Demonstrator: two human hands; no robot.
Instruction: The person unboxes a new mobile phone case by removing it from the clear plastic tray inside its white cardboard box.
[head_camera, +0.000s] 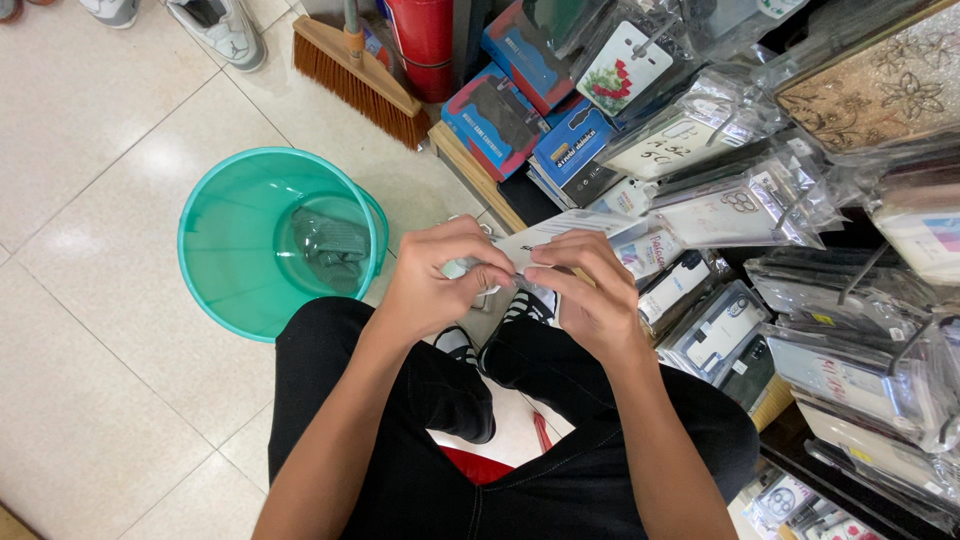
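Left hand (432, 285) and right hand (590, 295) both pinch a thin white pack (535, 243) between thumb and fingertips, holding it above your knees, beside the green bucket (215, 240). You probably do best with a light, even grip near its edge, clear of the hanging bagged cases (740, 205) at your right.

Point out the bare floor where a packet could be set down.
Bare cream tiled floor lies left of the round green plastic bucket, and again between it and the wooden broom with orange bristles. Right of the hands, the clear-bagged phone cases crowd every spot.
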